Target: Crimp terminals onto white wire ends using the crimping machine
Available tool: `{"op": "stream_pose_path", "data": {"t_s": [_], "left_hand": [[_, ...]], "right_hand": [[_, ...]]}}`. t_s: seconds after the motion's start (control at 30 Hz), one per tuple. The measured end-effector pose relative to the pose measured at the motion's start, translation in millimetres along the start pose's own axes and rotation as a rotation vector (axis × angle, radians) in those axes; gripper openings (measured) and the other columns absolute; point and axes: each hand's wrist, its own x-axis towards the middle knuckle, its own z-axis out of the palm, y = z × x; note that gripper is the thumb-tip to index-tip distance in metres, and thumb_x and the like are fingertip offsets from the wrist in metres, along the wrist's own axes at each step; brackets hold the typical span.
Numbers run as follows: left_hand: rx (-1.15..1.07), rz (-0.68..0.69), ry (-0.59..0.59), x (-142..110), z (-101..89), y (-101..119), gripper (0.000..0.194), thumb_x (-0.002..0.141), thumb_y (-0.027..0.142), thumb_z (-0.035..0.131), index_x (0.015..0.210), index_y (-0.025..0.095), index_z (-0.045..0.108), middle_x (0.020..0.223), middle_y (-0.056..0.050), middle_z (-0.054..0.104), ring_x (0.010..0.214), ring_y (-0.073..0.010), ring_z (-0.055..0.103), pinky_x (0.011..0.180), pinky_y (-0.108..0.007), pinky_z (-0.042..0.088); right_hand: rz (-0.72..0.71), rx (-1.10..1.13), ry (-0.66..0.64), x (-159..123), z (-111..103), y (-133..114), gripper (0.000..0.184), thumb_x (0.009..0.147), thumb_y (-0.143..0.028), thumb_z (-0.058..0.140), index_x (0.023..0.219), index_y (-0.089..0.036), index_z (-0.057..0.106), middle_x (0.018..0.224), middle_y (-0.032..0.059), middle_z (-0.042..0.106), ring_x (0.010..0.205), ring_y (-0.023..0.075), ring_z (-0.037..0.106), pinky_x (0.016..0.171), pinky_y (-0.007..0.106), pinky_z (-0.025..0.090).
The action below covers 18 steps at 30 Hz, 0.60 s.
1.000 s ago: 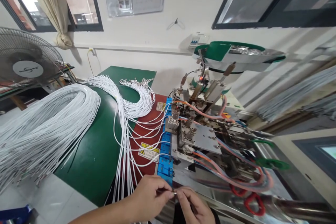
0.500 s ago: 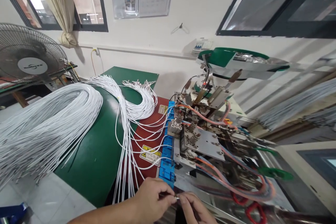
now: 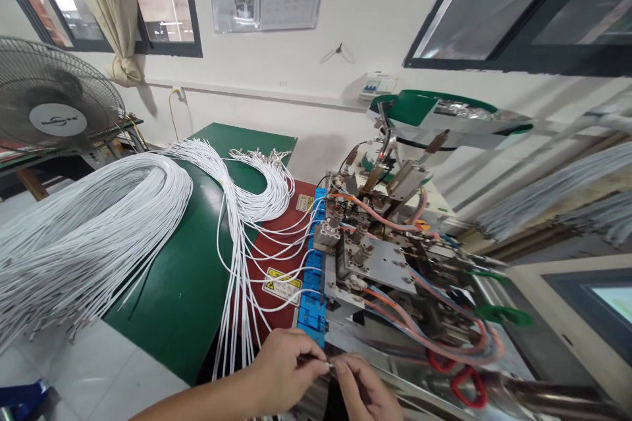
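I monitor both hands through the head camera. The small metallic piece (image 3: 330, 365) is located at the lower centre of the view, between the fingertips of the left hand (image 3: 284, 371) and those of the right hand (image 3: 368, 391); neither hand is clearly the nearer. Grip state: narrow on both sides, thumb and finger pinched at the piece. Its long axis appears to run crosswise, from one pinch to the other, but fingers cover most of it, and I cannot tell its shape. Reference relation: the blue fixture row (image 3: 311, 309) lies just beyond the pinch, slightly to its left, and its length runs away from the hands; I judge the left hand the nearer to its close end. White cables (image 3: 234, 302) hang left of the row, and several cross the red plate (image 3: 257, 256) into it. I rate these loose loops as the main obstruction on the left, beside the left hand. On the right, the machine (image 3: 380, 263) borders the row, with orange and blue hoses (image 3: 409, 322) curving above the right hand in view. A green table (image 3: 162, 316) stands farther left.
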Motion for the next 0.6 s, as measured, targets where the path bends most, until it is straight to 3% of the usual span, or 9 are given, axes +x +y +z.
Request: {"op": "stream_pose_path", "data": {"t_s": [0.17,0.43,0.6], "left_hand": [[-0.014,0.036,0.048,-4.9,-1.6,4.3,0.016,0.079,0.02,0.052,0.077,0.017,0.068,0.072,-0.002,0.065,0.069,-0.0126,0.058,0.066,-0.021,0.043],[0.006,0.074,0.069,-12.3,-6.8,5.2,0.017,0.082,0.024,0.05,0.078,0.017,0.065,0.077,-0.003,0.065,0.072,-0.014,0.059,0.068,-0.024,0.045],[0.055,0.103,0.11,-20.5,-9.3,6.8,0.018,0.082,0.026,0.049,0.08,0.017,0.065,0.079,-0.004,0.065,0.075,-0.0147,0.059,0.069,-0.024,0.045]], "right_hand": [[-0.091,-0.063,0.077,-4.0,7.4,-12.6,0.021,0.081,-0.029,0.049,0.065,-0.018,0.057,0.06,0.0013,0.058,0.056,0.0133,0.054,0.055,0.021,0.045],[0.101,0.181,0.044,-11.1,15.5,-23.4,0.023,0.084,-0.031,0.046,0.068,-0.017,0.053,0.062,-0.0008,0.052,0.059,0.0111,0.048,0.055,0.021,0.041],[0.075,0.235,0.008,-11.2,15.1,-31.4,0.023,0.084,-0.031,0.046,0.067,-0.017,0.053,0.062,-0.0008,0.052,0.058,0.0112,0.049,0.056,0.022,0.042]]}}
